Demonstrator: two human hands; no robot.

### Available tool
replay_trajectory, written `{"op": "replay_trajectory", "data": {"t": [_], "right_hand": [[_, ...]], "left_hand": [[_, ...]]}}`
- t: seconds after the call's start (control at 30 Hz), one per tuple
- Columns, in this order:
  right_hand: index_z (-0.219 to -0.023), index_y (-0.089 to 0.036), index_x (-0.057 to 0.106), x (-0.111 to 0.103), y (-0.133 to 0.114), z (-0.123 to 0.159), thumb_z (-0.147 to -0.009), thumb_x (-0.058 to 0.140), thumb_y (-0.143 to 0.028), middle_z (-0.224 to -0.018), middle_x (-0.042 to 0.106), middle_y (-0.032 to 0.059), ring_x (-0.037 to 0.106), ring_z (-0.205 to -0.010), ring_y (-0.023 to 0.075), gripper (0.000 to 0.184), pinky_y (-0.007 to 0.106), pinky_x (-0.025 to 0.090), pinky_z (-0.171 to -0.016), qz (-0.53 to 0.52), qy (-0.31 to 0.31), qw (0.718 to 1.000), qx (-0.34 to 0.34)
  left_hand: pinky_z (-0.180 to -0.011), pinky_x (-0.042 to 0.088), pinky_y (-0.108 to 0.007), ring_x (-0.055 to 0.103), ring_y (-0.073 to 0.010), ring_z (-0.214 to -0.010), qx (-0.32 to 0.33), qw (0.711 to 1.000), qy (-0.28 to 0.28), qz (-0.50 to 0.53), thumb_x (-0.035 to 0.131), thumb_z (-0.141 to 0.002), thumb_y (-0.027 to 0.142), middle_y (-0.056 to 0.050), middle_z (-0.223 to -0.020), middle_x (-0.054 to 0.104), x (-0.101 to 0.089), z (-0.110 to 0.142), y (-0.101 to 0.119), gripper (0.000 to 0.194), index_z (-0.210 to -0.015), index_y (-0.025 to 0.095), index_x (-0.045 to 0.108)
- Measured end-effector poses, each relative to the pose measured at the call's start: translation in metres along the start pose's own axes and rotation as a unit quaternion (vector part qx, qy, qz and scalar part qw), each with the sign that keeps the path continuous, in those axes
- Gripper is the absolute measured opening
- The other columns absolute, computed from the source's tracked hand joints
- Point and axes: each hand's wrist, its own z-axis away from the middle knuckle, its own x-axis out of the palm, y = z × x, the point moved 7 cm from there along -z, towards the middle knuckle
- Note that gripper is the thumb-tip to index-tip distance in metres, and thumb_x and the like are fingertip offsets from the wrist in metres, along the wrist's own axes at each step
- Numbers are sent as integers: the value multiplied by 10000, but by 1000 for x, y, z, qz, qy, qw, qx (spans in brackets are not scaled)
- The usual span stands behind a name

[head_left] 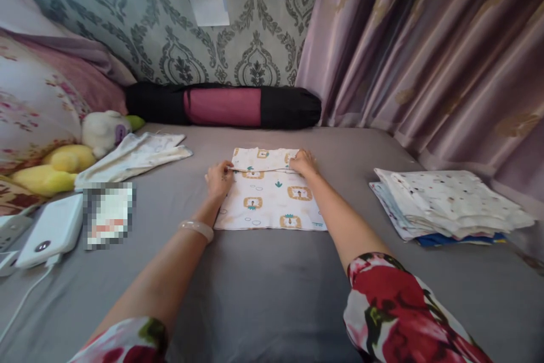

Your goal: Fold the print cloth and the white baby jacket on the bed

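In front of me a white cloth garment (pixel 272 199) printed with tan lion faces and green plants lies flat on the grey bed sheet (pixel 263 289). Its far edge is turned over toward me as a narrow flap. My left hand (pixel 220 179) pinches the left corner of that flap between thumb and fingers. At the flap's right end, my right hand (pixel 304 163) grips the other corner, its fingertips partly hidden by the hand itself. The near edge of the cloth lies straight on the sheet, between my forearms.
Folded clothes (pixel 450 201) are stacked at right. A loose pale garment (pixel 136 156), plush toys (pixel 106 129), a white power bank (pixel 53 230) with a cable and a blurred packet (pixel 109 216) lie at left. A black and maroon long bag (pixel 223 105) rests against the wall.
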Motion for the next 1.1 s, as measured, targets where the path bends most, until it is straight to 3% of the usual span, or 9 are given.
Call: {"op": "replay_trajectory", "data": {"t": [0.1,0.33,0.67,0.9,1.0,1.1], "right_hand": [[-1170,-134,603,1,0,-3,-883,531,-243,-1153,653,152,604,-1090,260,315,345,437,-921,-7,-9,1000,-11],[-1159,-145,595,-10,3,-1,-928,459,-229,-1106,688,142,643,-1041,254,281,324,465,-842,-13,6,1000,-3],[-1173,-92,568,-4,-3,7,-929,402,-109,-1114,668,186,627,-1059,255,296,323,429,-877,58,49,997,-23],[-1143,-72,595,-10,-17,12,-899,387,-52,-1175,627,194,566,-1114,280,320,373,391,-935,102,94,989,-52],[-1161,-82,602,-8,-40,17,-911,353,-61,-1255,595,187,522,-1179,278,353,395,357,-994,103,92,982,-125],[-1307,-115,546,4,-64,24,-975,333,-197,-1433,482,155,380,-1344,275,402,432,247,-1114,79,68,972,-209]], "left_hand": [[-856,428,-374,596,-240,-986,0,1000,25,9,474,-852,239,-72,-1002,683,-4,1,2,294,-1024,264,712],[-891,435,-391,602,-253,-992,2,1000,20,21,471,-812,236,-72,-1004,673,-6,3,4,337,-996,266,752],[-893,434,-406,614,-270,-988,2,999,25,32,473,-793,286,-82,-985,689,-3,1,1,336,-950,268,769],[-798,475,-334,649,-231,-882,-38,991,26,126,443,-816,355,-50,-894,708,-3,-16,-7,376,-1012,214,731],[-896,455,-373,616,-251,-1015,11,996,66,61,440,-827,304,-93,-1057,684,-7,-24,17,373,-1084,189,684],[-1031,370,-419,529,-267,-1203,147,988,40,-23,405,-879,277,-121,-1275,609,4,-25,61,414,-1231,187,603]]}}
